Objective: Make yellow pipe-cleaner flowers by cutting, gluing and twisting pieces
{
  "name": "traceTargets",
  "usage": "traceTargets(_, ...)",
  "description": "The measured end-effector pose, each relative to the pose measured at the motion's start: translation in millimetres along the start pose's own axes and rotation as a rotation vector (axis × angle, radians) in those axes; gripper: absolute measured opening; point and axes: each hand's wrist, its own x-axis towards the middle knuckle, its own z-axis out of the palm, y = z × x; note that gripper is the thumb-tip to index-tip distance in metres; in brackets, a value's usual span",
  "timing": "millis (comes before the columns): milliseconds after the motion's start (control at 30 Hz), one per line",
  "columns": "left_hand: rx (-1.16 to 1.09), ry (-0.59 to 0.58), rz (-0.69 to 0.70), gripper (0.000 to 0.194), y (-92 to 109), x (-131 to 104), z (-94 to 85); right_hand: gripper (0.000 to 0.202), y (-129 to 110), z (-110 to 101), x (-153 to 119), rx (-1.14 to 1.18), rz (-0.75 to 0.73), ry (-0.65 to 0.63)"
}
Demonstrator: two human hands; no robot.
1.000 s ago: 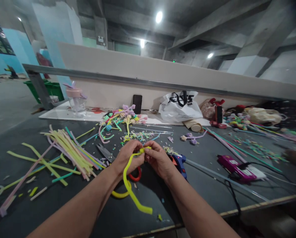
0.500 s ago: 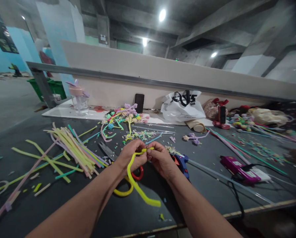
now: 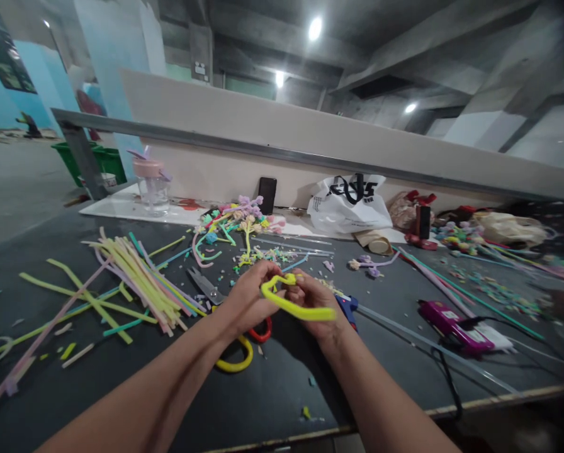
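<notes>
A bright yellow pipe cleaner (image 3: 305, 311) is pinched between both my hands above the middle of the dark table. It loops on the left, and its thick free end reaches over my right wrist. My left hand (image 3: 256, 289) has its fingers closed at the loop. Bent fingers of my right hand (image 3: 308, 292) grip the small yellow knot at the top. Beneath my left wrist lie scissors (image 3: 237, 362) with yellow and red handles, partly covered. A blue glue gun (image 3: 348, 307) rests just right of my right hand, partly hidden by it.
Pastel pipe cleaners (image 3: 138, 283) lie in a pile at left. Behind my hands are finished flower pieces (image 3: 244, 217) and small scraps. A white bag (image 3: 350, 204), a phone (image 3: 267, 195) and a clear cup (image 3: 152, 189) line the back. A magenta device (image 3: 452, 326) with a cable lies right.
The yellow pipe cleaner's free end has swung up and to the right, from hanging below my hands to lying across my right wrist. Both hands stay close together.
</notes>
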Motion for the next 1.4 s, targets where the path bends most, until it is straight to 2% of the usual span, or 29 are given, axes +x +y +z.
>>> traceTargets(400, -0.02, 0.001, 0.064, 0.011, -4, 0, -1.2, 0.014, -2, 1, 0, 0.141, 0.069, 0.048)
traceTargets(600, 0.056, 0.03, 0.097, 0.005, -6, 0, -3.1, 0.019, -5, 5, -3, 0.187, 0.066, 0.036)
traceTargets(700, 0.175, 0.059, 0.175, 0.01, -7, 0, -4.9, 0.021, -5, 7, -2, 0.198, 0.065, 0.043)
traceTargets(833, 0.416, 0.159, 0.334, 0.026, -8, 0, -9.2, 0.022, -7, 6, 0, 0.231, 0.039, 0.06)
traceTargets(1033, 0.653, 0.205, 0.395, 0.038, -7, 0, -13.3, 0.019, -9, 2, 0, 0.231, -0.008, 0.063)
traceTargets(1200, 0.708, 0.206, 0.414, 0.037, -7, -1, -13.3, 0.019, -10, 4, -1, 0.232, 0.0, 0.062)
traceTargets(1400, 0.588, 0.171, 0.437, 0.029, -7, -2, -9.5, 0.025, -9, 3, -4, 0.226, 0.016, 0.04)
